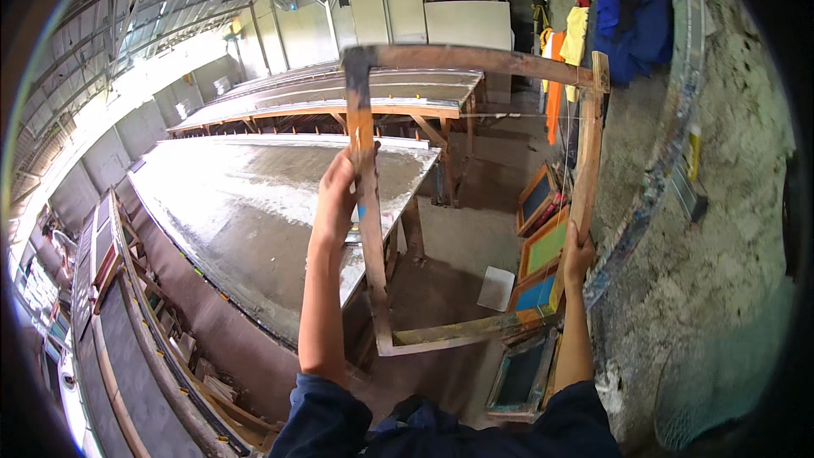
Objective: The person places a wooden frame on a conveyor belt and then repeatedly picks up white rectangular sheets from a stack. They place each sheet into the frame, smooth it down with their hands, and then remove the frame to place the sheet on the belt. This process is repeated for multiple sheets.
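Note:
Raised in front of me is a bare wooden frame (475, 58), rectangular, with paint-stained bars and nothing stretched across it, so the room shows through. My left hand (339, 180) is closed round its left bar, about midway up. On the right bar, lower down, my right hand (578, 256) has its fingers wrapped round the wood. Both arms are stretched forward, and the frame tilts slightly. Behind the lower right corner, several framed screens lean by the wall, among them a green one (544, 248) and a blue one (534, 293).
A long printing table (254, 195) with a wet-looking top stands at the left, another (322, 97) beyond it. A rough wall (721, 271) runs along my right, with cloths (576, 36) hanging farther back. Near my feet leans a dark screen (519, 377). A white sheet (496, 288) lies on the floor.

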`<state>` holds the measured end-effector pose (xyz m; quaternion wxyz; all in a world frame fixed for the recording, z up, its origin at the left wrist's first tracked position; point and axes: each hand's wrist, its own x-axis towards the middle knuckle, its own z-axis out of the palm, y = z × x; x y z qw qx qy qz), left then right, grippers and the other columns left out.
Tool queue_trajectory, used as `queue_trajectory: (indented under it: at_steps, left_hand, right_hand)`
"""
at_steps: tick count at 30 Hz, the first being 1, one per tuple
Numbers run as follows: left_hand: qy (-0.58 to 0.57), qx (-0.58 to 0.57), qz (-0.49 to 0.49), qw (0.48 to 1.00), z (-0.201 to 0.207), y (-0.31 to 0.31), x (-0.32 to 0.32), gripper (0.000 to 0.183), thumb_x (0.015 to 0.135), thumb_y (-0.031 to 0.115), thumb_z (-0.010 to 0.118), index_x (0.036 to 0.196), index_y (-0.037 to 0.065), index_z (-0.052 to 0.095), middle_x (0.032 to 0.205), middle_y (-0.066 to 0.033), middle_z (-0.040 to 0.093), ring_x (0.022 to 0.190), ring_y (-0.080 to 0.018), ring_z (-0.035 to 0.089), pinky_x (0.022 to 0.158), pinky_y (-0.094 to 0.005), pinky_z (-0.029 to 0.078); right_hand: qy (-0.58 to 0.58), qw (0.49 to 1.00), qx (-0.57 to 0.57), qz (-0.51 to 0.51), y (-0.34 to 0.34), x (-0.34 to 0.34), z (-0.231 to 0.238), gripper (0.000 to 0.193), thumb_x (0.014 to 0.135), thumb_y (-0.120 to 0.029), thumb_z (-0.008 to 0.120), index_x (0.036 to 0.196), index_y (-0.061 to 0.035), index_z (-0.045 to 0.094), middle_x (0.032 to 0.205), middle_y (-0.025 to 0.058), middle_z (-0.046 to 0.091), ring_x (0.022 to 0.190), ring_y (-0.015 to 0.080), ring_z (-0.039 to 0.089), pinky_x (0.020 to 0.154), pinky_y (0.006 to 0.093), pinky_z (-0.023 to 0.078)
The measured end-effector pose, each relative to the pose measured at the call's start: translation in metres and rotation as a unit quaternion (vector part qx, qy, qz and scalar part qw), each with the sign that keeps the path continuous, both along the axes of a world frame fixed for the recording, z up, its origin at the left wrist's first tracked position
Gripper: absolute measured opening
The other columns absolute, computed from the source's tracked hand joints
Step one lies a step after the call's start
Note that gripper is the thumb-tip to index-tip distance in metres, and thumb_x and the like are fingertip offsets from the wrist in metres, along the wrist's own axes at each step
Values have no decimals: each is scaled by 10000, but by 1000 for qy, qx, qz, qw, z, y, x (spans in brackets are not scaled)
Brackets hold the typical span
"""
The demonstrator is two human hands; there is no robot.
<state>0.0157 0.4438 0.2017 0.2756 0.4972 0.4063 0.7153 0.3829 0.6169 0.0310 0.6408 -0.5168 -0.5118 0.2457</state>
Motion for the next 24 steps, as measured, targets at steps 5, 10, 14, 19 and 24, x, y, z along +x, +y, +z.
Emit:
queue_trajectory:
  at_steps: [5,10,14,19,24]
  left_hand:
    - [94,-159,-11,983,-78,18,7,936,731,396,688,1372,-37,161,1328,-170,352,1213,-244,367,998,-350,291]
    - [-31,-191,46,980,-112,102,-8,441,733,271,708,1002,-21,517,775,-37,565,675,-99,526,603,-238,412]
    - [-67,-170,62,981,-115,188,-32,349,743,242,691,946,-4,550,731,-9,534,611,-79,482,540,-227,381]
    - [-176,-137,20,975,-94,293,-82,286,762,233,669,894,27,520,701,-16,501,564,-75,468,516,-231,378]
    - [-254,-64,-16,965,-76,363,-122,315,773,250,664,934,32,503,736,-14,502,568,-89,471,524,-231,383]
  right_hand:
    - [53,997,-52,32,76,-27,10,501,831,-447,544,895,48,595,685,68,583,538,133,544,478,291,416]
    - [14,996,-75,46,159,-64,10,562,795,-489,576,895,65,589,694,101,591,579,182,585,529,296,446]
    - [-33,983,-148,103,258,-93,28,522,789,-475,591,895,36,573,727,96,582,635,176,587,602,301,458]
    - [-85,932,-121,331,353,-93,83,403,829,-323,577,1089,-23,507,878,59,600,785,150,592,659,299,465]
    - [-64,892,-87,440,389,-114,141,505,802,-238,616,1190,3,402,1023,100,571,854,169,590,774,307,451]
